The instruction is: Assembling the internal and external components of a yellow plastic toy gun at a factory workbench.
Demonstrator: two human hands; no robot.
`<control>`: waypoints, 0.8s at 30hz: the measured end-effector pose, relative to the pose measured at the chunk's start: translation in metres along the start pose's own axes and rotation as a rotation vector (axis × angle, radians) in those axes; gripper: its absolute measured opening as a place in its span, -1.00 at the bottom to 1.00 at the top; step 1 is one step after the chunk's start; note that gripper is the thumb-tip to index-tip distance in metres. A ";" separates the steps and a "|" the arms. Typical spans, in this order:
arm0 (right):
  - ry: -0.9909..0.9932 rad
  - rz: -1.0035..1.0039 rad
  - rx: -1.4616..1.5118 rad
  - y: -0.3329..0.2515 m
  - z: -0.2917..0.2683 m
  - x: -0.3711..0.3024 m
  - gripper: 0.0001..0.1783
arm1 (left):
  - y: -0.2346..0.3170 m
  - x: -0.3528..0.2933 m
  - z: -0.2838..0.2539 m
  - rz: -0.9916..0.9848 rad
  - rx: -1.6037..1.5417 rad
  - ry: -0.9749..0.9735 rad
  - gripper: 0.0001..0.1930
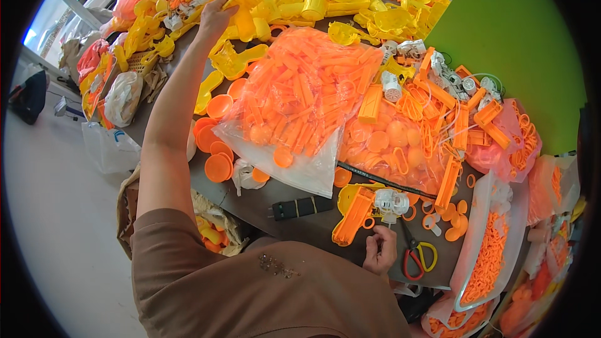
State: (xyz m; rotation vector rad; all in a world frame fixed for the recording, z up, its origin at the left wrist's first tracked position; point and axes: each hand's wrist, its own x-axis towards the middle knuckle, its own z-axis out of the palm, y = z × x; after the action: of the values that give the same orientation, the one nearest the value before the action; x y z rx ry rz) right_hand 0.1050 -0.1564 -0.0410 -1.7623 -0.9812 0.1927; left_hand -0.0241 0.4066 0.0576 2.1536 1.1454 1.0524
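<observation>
Orange rectangular plastic shell (355,216) lies near the surface's (316,225) near edge, right of middle, over a yellow plastic housing (344,196). Clear-and-white plastic gear unit (390,202) sits just beside the shell's right end. Right hand (380,253) at the near edge, fingers curled, just below the gear unit; can't tell if it touches or grips. Left hand (216,17) is up toward the far left corner, at a heap of yellow moulded plastic shells (313,5) along the far edge; contact visible, grip can't be told. Hands well apart.

Scissors with red and yellow handles (413,246) right of right hand, near edge. Black oblong block (303,208) left of the shell. Clear plastic bag of orange parts (294,87) mid-surface. Long clear plastic tub (514,225) of small orange pieces at the right edge.
</observation>
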 end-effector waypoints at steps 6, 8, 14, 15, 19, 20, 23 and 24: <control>-0.031 -0.005 -0.027 0.003 -0.001 -0.002 -0.72 | 0.002 0.000 -0.006 -0.002 0.075 0.008 -0.60; -0.030 -0.002 -0.030 0.003 -0.001 -0.002 -0.73 | -0.008 0.004 -0.008 -0.012 0.111 0.008 -0.61; -0.041 0.007 -0.044 0.002 -0.001 -0.002 -0.75 | -0.024 -0.001 -0.026 -0.145 0.055 -0.029 -0.58; -0.044 0.007 -0.044 0.002 0.000 -0.002 -0.75 | -0.025 -0.002 -0.031 -0.198 0.020 -0.049 -0.57; -0.048 0.004 -0.057 0.003 -0.001 -0.001 -0.76 | -0.003 -0.018 -0.044 -0.376 0.016 -0.138 -0.54; -0.049 0.003 -0.060 0.003 -0.001 -0.001 -0.76 | -0.006 -0.018 -0.046 -0.378 0.017 -0.137 -0.54; -0.060 -0.002 -0.061 0.002 -0.001 -0.001 -0.76 | -0.029 -0.017 -0.062 -0.461 0.158 -0.239 -0.53; -0.065 -0.005 -0.055 0.001 -0.001 0.000 -0.76 | -0.049 -0.009 -0.065 -0.320 0.415 -0.273 -0.55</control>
State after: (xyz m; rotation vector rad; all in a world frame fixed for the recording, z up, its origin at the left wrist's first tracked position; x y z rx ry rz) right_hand 0.1056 -0.1574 -0.0416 -1.8131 -1.0466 0.2223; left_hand -0.1032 0.4286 0.0575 2.2187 1.6084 0.3908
